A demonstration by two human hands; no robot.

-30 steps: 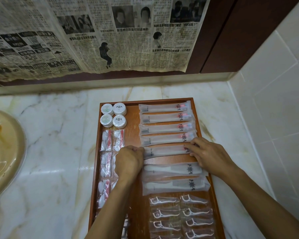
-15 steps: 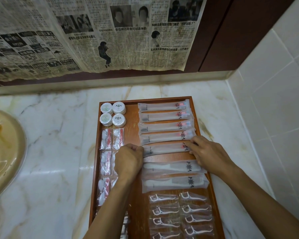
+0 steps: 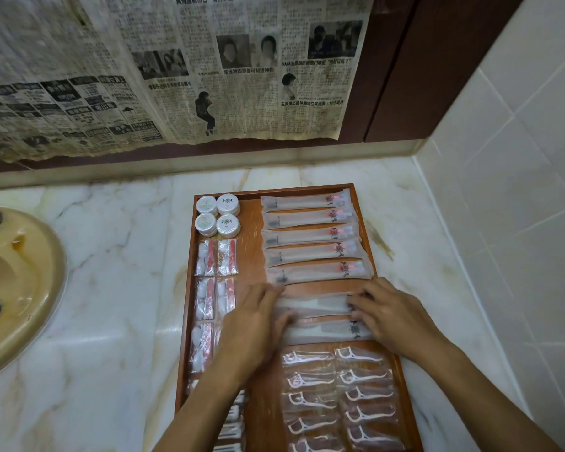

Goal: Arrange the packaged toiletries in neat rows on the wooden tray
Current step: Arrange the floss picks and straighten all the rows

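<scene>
A wooden tray (image 3: 252, 256) lies on the marble counter. Round white soaps (image 3: 218, 215) fill its far left corner, with cotton-swab packets (image 3: 216, 258) in a column below them. Several long toothbrush packets (image 3: 310, 234) lie in a row on the right. Below these lie two comb packets (image 3: 313, 303), and my left hand (image 3: 253, 324) and my right hand (image 3: 393, 316) rest with fingers spread on their left and right ends. Floss-pick packets (image 3: 336, 396) fill the near right part in two columns.
A beige sink (image 3: 17, 288) sits at the left of the marble counter (image 3: 111, 288). Newspaper (image 3: 163, 70) hangs on the back wall over dark wood panels. A tiled wall (image 3: 509, 223) stands close to the tray's right side.
Both hands have moved down from the fifth toothbrush packet to the two comb packets. My left hand has gone from a fist to spread fingers.
</scene>
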